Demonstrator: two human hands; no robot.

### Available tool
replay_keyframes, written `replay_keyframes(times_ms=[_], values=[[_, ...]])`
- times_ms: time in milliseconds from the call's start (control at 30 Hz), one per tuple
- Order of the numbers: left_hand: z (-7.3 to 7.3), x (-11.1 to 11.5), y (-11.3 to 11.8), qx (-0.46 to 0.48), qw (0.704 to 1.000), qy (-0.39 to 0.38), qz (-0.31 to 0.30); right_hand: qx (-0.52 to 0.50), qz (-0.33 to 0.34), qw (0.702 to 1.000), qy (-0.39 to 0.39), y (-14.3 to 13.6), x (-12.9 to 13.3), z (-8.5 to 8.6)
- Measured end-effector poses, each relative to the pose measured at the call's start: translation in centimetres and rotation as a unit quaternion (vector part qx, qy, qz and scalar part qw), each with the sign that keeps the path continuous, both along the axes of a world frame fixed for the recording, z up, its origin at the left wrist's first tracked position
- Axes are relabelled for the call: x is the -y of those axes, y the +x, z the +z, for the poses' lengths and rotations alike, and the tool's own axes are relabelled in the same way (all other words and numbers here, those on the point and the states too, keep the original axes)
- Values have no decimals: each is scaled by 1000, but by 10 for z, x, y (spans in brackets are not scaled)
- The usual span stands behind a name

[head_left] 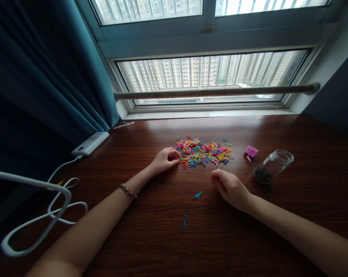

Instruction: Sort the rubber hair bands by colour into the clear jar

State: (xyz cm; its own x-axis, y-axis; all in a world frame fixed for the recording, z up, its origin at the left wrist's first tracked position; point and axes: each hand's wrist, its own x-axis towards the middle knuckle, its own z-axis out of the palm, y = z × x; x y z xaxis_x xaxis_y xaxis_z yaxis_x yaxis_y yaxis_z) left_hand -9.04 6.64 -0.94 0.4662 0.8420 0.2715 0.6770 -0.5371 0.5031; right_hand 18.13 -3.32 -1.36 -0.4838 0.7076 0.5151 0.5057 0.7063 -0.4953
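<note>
A heap of small coloured loops [191,146] lies spread on a dark wooden table [150,238], mixing pink, red, yellow, blue and teal; whether they are bands or clips is too small to tell. The person's left hand [165,159] is at the left edge of the heap, fingers bent over and thumb stretched along below them, the tips right by the outermost loops. Whether those tips meet or pinch a loop cannot be told. A braided bracelet [129,191] circles that wrist.

The right hand [227,185] is on the near side of the heap, toward its right end and just apart from it, with the fingers curled in and pressed together; anything held inside is hidden.

Two blue loops lie singly on the near side of the heap: one closer in [197,195], the other [185,222] farther out toward the person. To the right of the heap sits a small pink piece [251,151] with a curled tail, and beyond it an uncapped glass jar [280,161] with dark contents [262,176] at the bottom.

Well to the left of the heap are a white device [91,143], its looping white cable [67,198] and a blue curtain [84,77]. Behind the heap, a metal bar [217,92] crosses a window [191,73].
</note>
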Motion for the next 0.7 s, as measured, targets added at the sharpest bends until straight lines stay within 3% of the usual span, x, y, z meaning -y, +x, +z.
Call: replay_keyframes(times_ms=[100, 233, 433, 500, 700], values=[[2, 0, 0, 5, 1000, -10, -27, 25, 55, 998, 6, -1, 5, 3], [1, -2, 0, 40, 998, -28, -46, 14, 77, 997, -6, -4, 12, 10], [-5, -4, -2, 89, 994, -66, -21, 24, 189, 979, -65, -13, 24, 18], [-7, -5, -2, 122, 988, -95, -5, 13, 172, 983, -68, -13, 22, 17], [-6, -6, -1, 217, 965, -144, 8, -82, 4, 995, -57, -5, 5, 10]])
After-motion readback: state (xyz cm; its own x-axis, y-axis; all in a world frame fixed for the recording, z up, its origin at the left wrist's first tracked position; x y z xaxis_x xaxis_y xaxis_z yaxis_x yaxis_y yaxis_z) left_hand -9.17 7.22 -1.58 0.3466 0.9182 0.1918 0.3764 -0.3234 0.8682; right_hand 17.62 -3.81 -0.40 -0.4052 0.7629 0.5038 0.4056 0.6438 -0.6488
